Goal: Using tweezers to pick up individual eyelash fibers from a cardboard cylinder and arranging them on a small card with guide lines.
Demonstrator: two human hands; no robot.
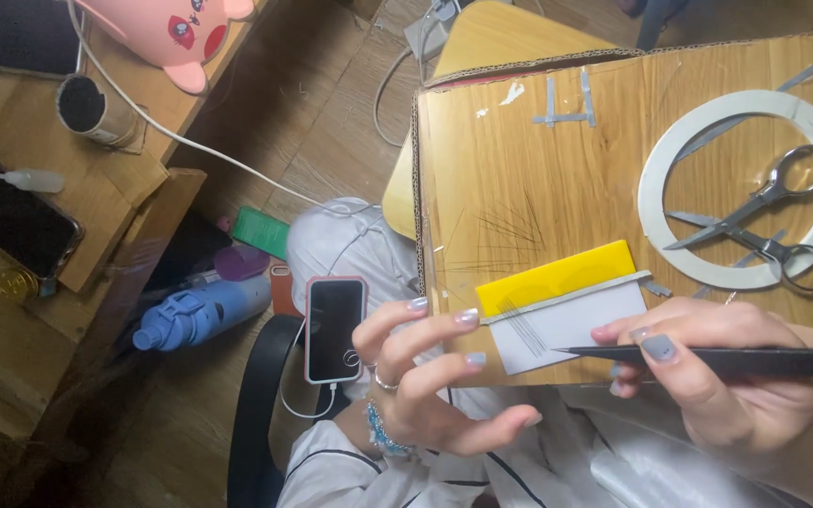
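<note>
A wood-patterned cardboard board is seen from above, laid across a lap. On it lie a white ring with silver scissors inside, and a yellow-and-white card near its front edge. The card's left edge is touched by the spread fingers of the left hand. Dark tweezers are pinched in the right hand, their tip over the card's white part.

Glossy yellow plastic strip, matt white paper, shiny metal scissors
</note>
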